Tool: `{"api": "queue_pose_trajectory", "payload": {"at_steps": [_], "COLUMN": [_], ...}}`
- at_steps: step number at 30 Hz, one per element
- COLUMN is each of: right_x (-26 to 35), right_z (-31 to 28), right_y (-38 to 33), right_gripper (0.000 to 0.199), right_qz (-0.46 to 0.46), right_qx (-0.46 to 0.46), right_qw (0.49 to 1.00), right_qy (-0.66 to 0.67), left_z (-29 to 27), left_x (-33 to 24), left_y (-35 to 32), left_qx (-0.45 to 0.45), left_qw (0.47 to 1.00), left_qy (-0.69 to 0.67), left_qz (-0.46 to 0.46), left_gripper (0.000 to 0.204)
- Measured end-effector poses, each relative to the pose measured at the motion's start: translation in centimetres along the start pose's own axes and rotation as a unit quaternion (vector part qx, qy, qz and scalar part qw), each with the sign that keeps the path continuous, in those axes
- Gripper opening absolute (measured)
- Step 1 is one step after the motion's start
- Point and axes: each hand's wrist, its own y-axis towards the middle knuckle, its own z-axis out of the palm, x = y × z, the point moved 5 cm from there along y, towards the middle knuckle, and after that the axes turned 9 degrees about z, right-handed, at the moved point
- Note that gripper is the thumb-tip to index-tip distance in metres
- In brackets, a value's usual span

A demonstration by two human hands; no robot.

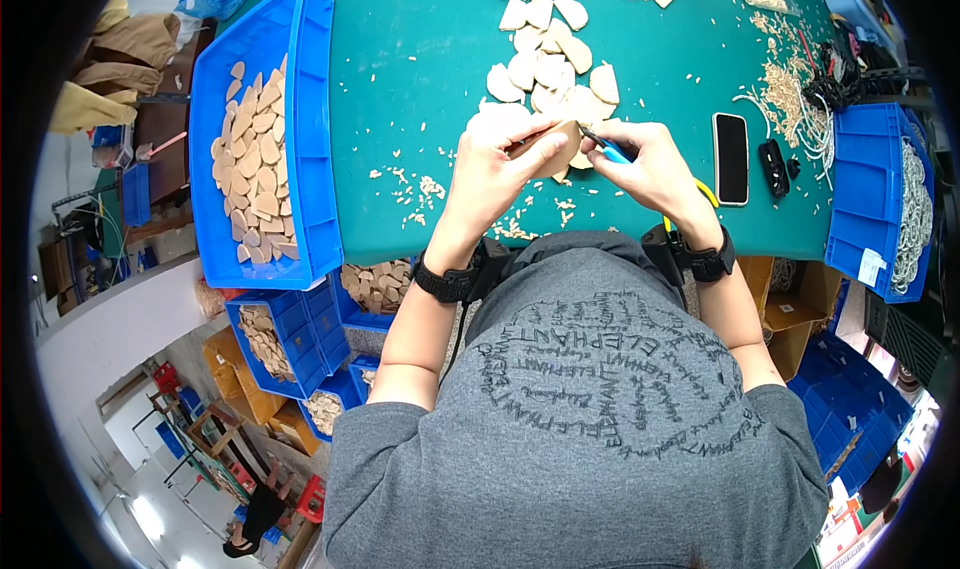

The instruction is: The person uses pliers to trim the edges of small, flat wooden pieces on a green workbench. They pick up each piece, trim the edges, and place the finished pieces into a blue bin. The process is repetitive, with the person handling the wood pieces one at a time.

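The left hand (505,164) closes its grip on a pale wooden piece (562,147), held just above the near edge of the green bench (420,79). The right hand (650,164) is clamped around blue-handled cutters (608,147) whose tip touches the piece's right edge. Trimming appears to be the step in hand; a clean cut likely calls for steadying the piece. More pieces (545,64) lie farther off, and a blue bin (300,119) sits left.
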Motion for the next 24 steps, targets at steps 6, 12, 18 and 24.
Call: {"api": "queue_pose_trajectory", "payload": {"at_steps": [6, 12, 18, 24], "right_x": [-1.0, -2.5, -2.7, -2.6], "right_z": [0.0, -1.1, -0.9, -0.1], "right_y": [0.4, 0.2, -0.3, 0.0], "right_gripper": [0.018, 0.016, 0.015, 0.019], "right_qz": [0.003, 0.040, 0.073, 0.040], "right_qx": [-0.031, -0.036, -0.023, -0.017], "right_qw": [0.999, 0.996, 0.995, 0.998], "right_qy": [0.010, 0.067, 0.064, 0.040], "left_z": [-0.5, -10.4, -17.1, -1.4], "left_x": [0.3, 2.7, 9.4, 16.6], "left_y": [-0.6, -2.6, -5.3, 0.0], "left_qx": [-0.031, -0.275, -0.464, -0.135], "left_qw": [0.994, 0.958, 0.773, 0.910], "left_qy": [-0.097, -0.064, 0.427, 0.371], "left_qz": [-0.047, -0.048, -0.076, -0.129], "left_gripper": [0.027, 0.025, 0.063, 0.050]}}
